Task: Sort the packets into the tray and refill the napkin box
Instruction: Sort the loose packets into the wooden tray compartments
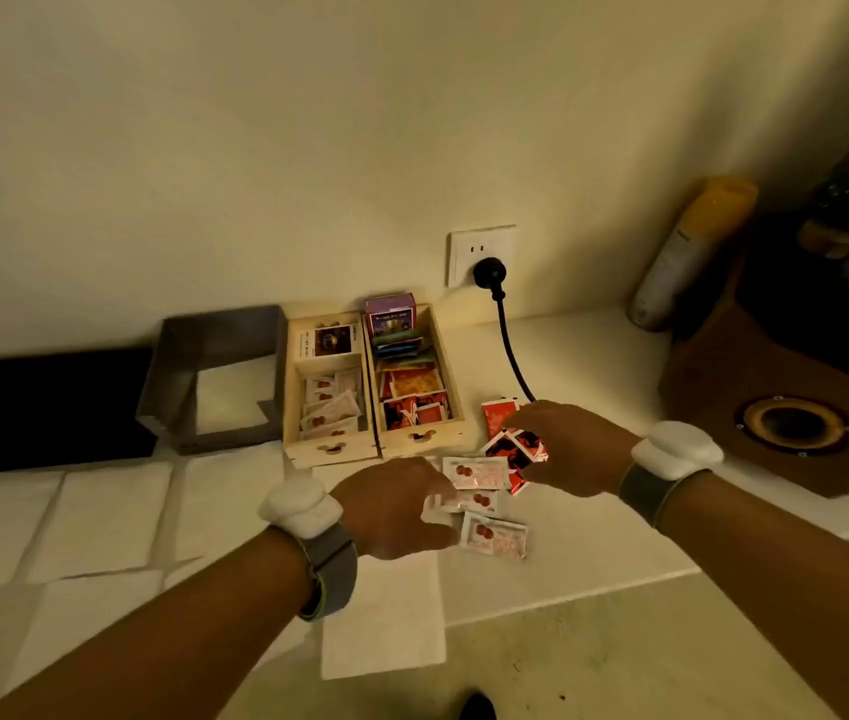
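Observation:
A wooden tray (333,456) with two long compartments stands against the wall; white packets fill its left side, red and coloured packets its right. In front of it lies a loose pile: white packets with red dots (494,536) and red-black packets (514,449). My left hand (395,506) rests on the white packets, fingers closed on one. My right hand (570,449) is bent over the red-black packets, fingertips pinching them. A grey napkin box (172,387) with a few white napkins inside sits left of the tray. Loose napkins (115,517) are spread on the counter.
A black box (48,407) sits at far left. A black plug and cord (508,345) run from the wall socket down behind the packets. A spray can (682,257) leans at the right, beside a brown wooden object (786,423). The counter edge runs near my forearms.

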Demonstrator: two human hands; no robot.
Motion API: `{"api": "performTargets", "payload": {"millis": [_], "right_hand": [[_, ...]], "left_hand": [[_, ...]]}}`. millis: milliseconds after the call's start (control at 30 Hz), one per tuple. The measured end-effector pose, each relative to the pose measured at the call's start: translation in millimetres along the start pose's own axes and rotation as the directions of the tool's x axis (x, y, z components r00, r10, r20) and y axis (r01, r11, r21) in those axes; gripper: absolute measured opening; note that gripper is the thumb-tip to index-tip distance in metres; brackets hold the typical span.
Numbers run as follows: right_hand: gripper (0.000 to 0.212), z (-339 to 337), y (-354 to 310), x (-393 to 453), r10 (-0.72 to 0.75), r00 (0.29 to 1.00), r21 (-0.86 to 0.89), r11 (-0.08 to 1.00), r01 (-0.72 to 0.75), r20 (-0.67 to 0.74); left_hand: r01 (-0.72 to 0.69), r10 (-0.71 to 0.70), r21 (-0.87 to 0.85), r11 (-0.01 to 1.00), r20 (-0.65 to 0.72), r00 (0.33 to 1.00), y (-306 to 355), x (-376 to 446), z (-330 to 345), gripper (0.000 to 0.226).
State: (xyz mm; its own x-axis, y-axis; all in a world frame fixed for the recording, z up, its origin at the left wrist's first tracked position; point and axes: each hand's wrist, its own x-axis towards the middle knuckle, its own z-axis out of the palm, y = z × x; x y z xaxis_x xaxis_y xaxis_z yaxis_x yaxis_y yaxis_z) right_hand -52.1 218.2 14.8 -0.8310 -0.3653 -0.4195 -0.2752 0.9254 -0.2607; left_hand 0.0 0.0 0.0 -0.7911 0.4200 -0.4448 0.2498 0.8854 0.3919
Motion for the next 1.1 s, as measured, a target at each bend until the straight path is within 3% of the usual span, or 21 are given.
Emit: {"api": "performTargets", "payload": {"millis": [233, 367, 567, 800, 933, 1100], "right_hand": [[0.080, 24, 8, 47, -0.111, 0.993, -0.065, 0.991, 0.114, 0.042], [0.092, 34, 9, 61, -0.071, 0.997, -0.112, 0.991, 0.074, 0.036], [0.087, 35, 4, 70, 0.005, 0.997, -0.167, 0.986, 0.008, 0.076], [0.064, 32, 2, 68, 0.003, 0.998, -0.201, 0.980, 0.008, 0.055], [0.061, 32, 3, 64, 0.010, 0.999, -0.200, 0.980, 0.000, 0.050], [0.071, 42, 4, 55, 0.047, 0.998, -0.187, 0.982, -0.037, 0.049]], "left_hand": [[0.045, -0.041, 0.050, 0.998, -0.087, 0.995, 19, 46, 26, 0.071], [0.026, -0.009, 0.111, 0.993, -0.148, 0.989, 21, 60, 37, 0.076], [0.001, 0.032, 0.191, 0.982, -0.168, 0.985, 18, 71, 41, 0.075], [-0.028, 0.047, 0.179, 0.984, -0.106, 0.993, 18, 70, 33, 0.054], [-0.058, 0.073, 0.123, 0.991, -0.119, 0.990, 16, 71, 28, 0.034], [-0.085, 0.089, 0.036, 0.996, -0.113, 0.990, 13, 71, 27, 0.034]]}}
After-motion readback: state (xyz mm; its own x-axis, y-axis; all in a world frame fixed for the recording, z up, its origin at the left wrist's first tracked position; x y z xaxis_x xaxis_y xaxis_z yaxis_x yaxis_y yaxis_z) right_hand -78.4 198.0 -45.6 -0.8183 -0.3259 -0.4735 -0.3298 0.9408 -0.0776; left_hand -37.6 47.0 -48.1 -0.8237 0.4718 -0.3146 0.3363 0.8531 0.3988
